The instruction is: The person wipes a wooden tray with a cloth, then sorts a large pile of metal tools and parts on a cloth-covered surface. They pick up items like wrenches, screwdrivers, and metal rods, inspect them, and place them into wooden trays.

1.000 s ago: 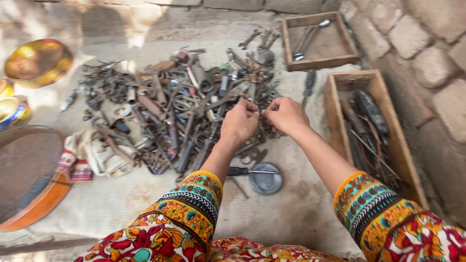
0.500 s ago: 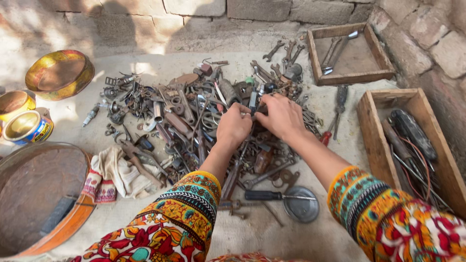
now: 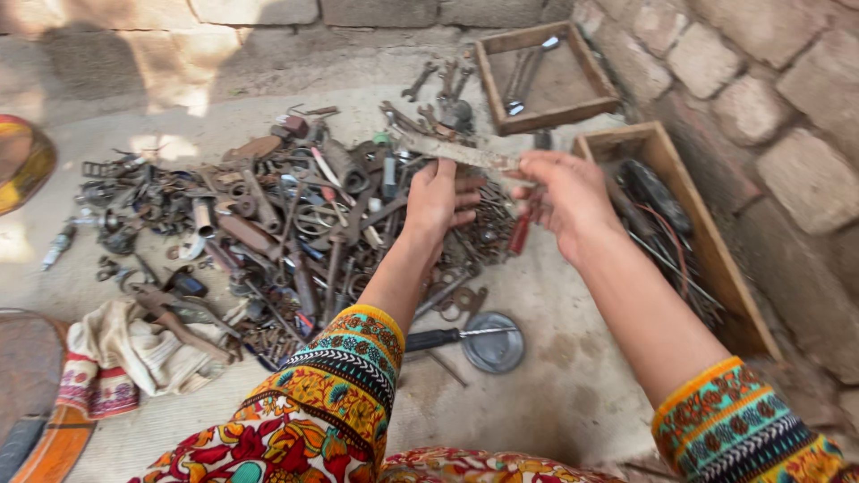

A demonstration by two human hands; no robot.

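Observation:
A big heap of rusty tools and metal parts lies on the sandy ground. My right hand is raised above the heap's right edge, its fingers pinching one end of a long flat rusty metal strip that points left. My left hand hovers palm down over the heap just below the strip, fingers spread, holding nothing. Both arms wear bright patterned sleeves.
A shallow wooden box with wrenches sits at the back. A longer wooden box with tools and wires lies along the brick wall on the right. A screwdriver on a round metal lid, a cloth and a round tray lie nearer.
Both hands were down in the heap together. My right hand has now lifted the flat strip out and moved right, and my left hand has let go and spread open.

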